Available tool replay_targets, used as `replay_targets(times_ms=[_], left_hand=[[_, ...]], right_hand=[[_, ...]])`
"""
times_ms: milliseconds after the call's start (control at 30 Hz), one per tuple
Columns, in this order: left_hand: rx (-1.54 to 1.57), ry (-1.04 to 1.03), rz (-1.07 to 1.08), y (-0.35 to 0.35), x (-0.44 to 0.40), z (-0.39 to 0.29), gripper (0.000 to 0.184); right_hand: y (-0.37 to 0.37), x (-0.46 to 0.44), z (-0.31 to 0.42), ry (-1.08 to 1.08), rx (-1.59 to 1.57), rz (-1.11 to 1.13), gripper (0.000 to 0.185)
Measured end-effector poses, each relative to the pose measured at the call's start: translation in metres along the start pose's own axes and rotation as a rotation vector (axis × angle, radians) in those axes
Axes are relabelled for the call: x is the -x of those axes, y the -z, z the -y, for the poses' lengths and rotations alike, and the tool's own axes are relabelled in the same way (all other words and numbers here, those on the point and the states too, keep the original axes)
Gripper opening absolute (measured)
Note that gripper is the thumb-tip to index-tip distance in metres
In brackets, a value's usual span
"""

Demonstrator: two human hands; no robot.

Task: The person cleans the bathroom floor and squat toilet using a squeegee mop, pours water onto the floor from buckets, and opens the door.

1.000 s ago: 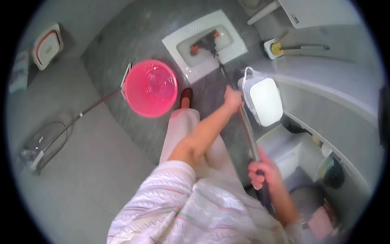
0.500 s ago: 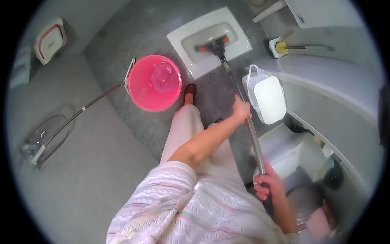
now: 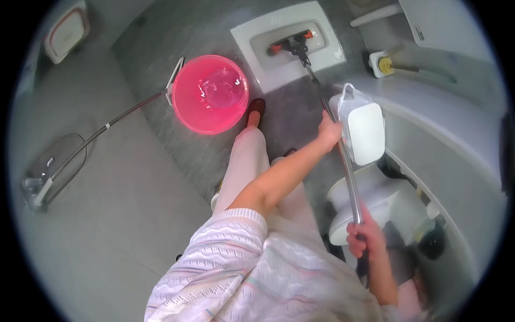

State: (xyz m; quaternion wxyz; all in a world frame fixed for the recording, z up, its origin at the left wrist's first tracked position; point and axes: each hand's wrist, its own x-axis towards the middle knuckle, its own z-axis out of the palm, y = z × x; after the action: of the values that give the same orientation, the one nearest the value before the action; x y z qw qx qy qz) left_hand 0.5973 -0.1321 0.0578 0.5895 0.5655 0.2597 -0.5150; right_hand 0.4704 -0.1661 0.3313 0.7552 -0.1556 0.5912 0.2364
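My left hand [image 3: 329, 131] is wrapped round the middle of a long metal mop handle [image 3: 347, 174]. Lower down, my right hand [image 3: 367, 234] grips the dark end of the same handle. At the far end, the black mop head [image 3: 292, 45] with orange end pieces is over the basin of a white squat toilet [image 3: 257, 70]; I cannot tell whether it touches the bottom. Left of the toilet stands a pink bucket [image 3: 185, 115] with water in it. A white lidded bin [image 3: 366, 131] is just right of my left hand.
Another long pole [image 3: 123, 115] leans at the left wall near a hose. A yellow-headed brush [image 3: 384, 65] sits in a white holder at the right. Below the bin are white containers [image 3: 357, 217] and a ledge [image 3: 418, 99]. My shoe [image 3: 257, 106] is beside the bucket.
The whole view has shifted, so the bucket and toilet appear higher and further right. The mop head looks sharper now and stays over the basin. Both hands keep hold of the handle.
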Motion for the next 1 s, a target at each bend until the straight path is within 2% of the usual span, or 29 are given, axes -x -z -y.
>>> replay_targets(times_ms=[67, 100, 133, 167, 200, 233, 267, 300, 333, 400, 500, 600, 700, 800, 900, 1000], left_hand=[[0.043, 0.098, 0.194, 0.03, 0.013, 0.003, 0.055], [0.048, 0.123, 0.335, 0.067, -0.005, 0.012, 0.053], [0.103, 0.064, 0.158, 0.106, -0.01, 0.018, 0.046], [0.0, -0.015, 0.01, 0.158, -0.021, 0.025, 0.041], [0.044, -0.027, -0.122, 0.238, -0.068, 0.077, 0.037], [-0.24, 0.028, -0.269, 0.313, -0.078, 0.086, 0.033], [0.188, 0.035, -0.583, 0.352, -0.071, 0.117, 0.031], [0.173, -0.007, -0.707, 0.396, -0.063, 0.132, 0.032], [0.09, 0.255, -0.682, 0.433, -0.052, 0.126, 0.034], [0.171, 0.377, -0.833, 0.473, -0.063, 0.141, 0.033], [0.629, 0.122, -0.646, 0.498, -0.088, 0.141, 0.031], [0.806, 0.171, -0.727, 0.5, -0.084, 0.14, 0.023], [0.812, 0.104, -0.635, 0.483, -0.069, 0.121, 0.019], [0.714, 0.233, -0.545, 0.464, -0.072, 0.102, 0.016], [0.779, 0.266, -0.576, 0.447, -0.092, 0.104, 0.017], [0.687, 0.128, -0.658, 0.423, -0.088, 0.072, 0.015]], right_hand=[[0.014, -0.002, -0.01, -0.019, 0.031, 0.038, 0.071], [0.025, -0.003, -0.013, 0.0, -0.052, 0.062, 0.066], [0.036, -0.011, -0.011, -0.012, -0.024, 0.108, 0.064], [0.046, -0.02, -0.009, -0.021, 0.0, 0.154, 0.063], [0.048, -0.028, -0.008, -0.029, 0.021, 0.198, 0.061], [0.042, -0.041, -0.003, -0.044, -0.01, 0.17, 0.055], [0.039, -0.055, -0.001, -0.106, -0.048, 0.142, 0.054], [0.037, -0.071, -0.001, -0.166, -0.087, 0.113, 0.052], [0.034, -0.084, -0.001, -0.227, -0.129, 0.082, 0.05], [0.023, -0.099, -0.004, -0.248, -0.173, 0.008, 0.044], [0.022, -0.112, -0.006, -0.212, -0.118, -0.081, 0.039], [0.013, -0.115, 0.0, -0.219, -0.016, -0.104, 0.035], [0.006, -0.109, 0.0, -0.222, -0.03, -0.138, 0.032], [0.008, -0.113, 0.002, -0.234, -0.075, -0.14, 0.03], [0.012, -0.111, 0.009, -0.243, -0.042, -0.155, 0.03], [0.028, -0.108, 0.011, -0.268, -0.026, -0.125, 0.029]])
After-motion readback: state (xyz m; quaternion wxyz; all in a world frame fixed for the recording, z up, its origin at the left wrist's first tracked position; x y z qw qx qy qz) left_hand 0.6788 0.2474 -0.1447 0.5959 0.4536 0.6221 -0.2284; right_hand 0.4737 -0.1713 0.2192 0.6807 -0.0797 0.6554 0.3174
